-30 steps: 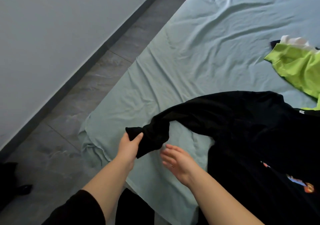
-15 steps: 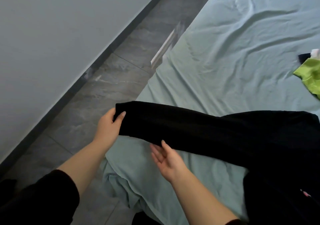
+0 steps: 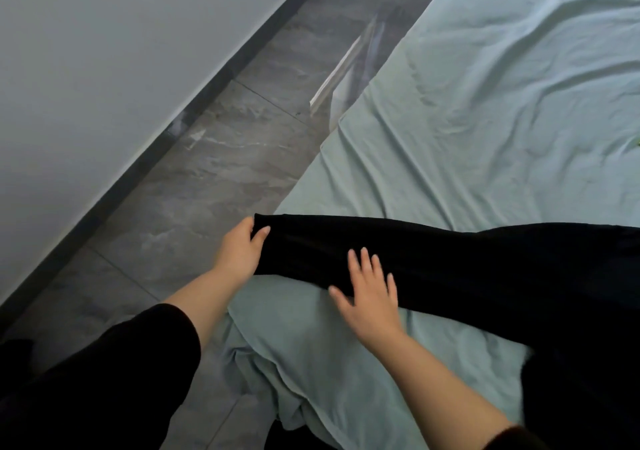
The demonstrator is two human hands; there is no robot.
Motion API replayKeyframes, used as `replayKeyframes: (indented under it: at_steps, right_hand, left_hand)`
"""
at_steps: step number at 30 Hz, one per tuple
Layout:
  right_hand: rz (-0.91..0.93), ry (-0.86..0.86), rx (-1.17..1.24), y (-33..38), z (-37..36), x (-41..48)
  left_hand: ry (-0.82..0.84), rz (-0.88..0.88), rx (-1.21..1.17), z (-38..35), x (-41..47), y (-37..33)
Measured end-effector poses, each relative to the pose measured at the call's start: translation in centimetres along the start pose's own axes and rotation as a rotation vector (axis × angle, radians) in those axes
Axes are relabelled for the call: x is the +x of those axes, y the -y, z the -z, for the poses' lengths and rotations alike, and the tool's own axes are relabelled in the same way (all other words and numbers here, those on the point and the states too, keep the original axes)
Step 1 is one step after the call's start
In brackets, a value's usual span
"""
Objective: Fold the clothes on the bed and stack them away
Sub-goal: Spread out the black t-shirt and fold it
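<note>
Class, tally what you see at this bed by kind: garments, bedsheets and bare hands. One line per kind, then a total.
Black long-sleeved fabric garment: 1
Pale green wrinkled bedsheet: 1
Bare hands: 2, the left hand gripping the sleeve end, the right hand flat on the sleeve
Total: 4

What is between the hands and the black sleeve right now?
Nothing visible. The left hand pinches the end of the sleeve, and the right hand lies flat on it with fingers spread. Both touch the fabric directly, and only the sheet shows around it.
</note>
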State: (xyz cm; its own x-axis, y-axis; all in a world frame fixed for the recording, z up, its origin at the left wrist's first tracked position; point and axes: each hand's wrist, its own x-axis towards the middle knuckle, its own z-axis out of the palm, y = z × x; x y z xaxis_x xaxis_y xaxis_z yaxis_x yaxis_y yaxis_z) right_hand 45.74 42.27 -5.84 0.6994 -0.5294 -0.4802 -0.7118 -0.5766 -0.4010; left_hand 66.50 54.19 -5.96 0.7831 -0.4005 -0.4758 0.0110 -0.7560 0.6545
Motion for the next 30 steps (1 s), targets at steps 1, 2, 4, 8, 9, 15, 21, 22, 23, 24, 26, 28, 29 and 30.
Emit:
replayKeyframes:
  at_steps: [1,2,4,8,9,15,21,22,23,24,26,28,29,30]
  right_hand:
    - [0.002,0.114,-0.105,-0.1,-0.3,0.2]
    - [-0.005,0.167,-0.149,0.0,-0.7,0.2]
    - [-0.031,0.15,-0.098,1.1,-0.9,0.1]
    - [0.068,-0.043,0.182,4.3,0.1,-0.2]
    - [0.087,-0.063,0.294,4.9,0.6,-0.6]
    - [-0.121,-0.241,0.731,0.4,5.6,-3.1]
    - [-0.318,-0.376,0.869,-14.4,11.6,-7.7]
    - [-0.356,-0.396,0.887,-17.0,12.4,-8.6]
    - [-0.392,-0.416,0.909,-19.6,13.2,-9.6]
    - [-0.425,-0.437,0.936,-22.1,13.9,-10.5]
    - [-0.472,-0.471,0.99,-26.9,15.3,-12.3]
    - [-0.501,-0.48,1.026,-31.5,16.6,-14.3]
    - [-0.52,-0.484,1.042,-33.7,17.1,-15.2]
    - [-0.541,-0.495,1.057,-35.8,17.6,-16.1]
  left_hand:
    - [0.007,0.019,-0.016,-0.1,-0.2,0.1]
    - [-0.001,0.034,-0.039,-0.3,-0.5,0.0]
    - [-0.045,0.032,-0.09,-0.7,-1.4,-0.7]
    - [-0.096,-0.029,-0.221,-1.8,-4.6,-4.3]
    - [-0.073,-0.04,-0.26,-2.6,-5.5,-5.5]
    - [0.054,-0.204,-0.298,-8.8,-10.6,-11.4]
    - [0.373,-0.201,0.493,-19.2,-15.5,-12.1]
    - [0.352,-0.256,0.601,-21.2,-16.4,-12.4]
    - [0.305,-0.296,0.674,-23.2,-17.1,-13.0]
    - [0.245,-0.306,0.71,-25.1,-17.7,-14.0]
    - [0.171,-0.287,0.742,-28.6,-18.9,-16.1]
    - [0.171,-0.289,0.775,-31.7,-20.1,-18.1]
    - [0.18,-0.303,0.786,-33.0,-20.7,-19.0]
    - [0.183,-0.327,0.785,-34.2,-21.4,-19.9]
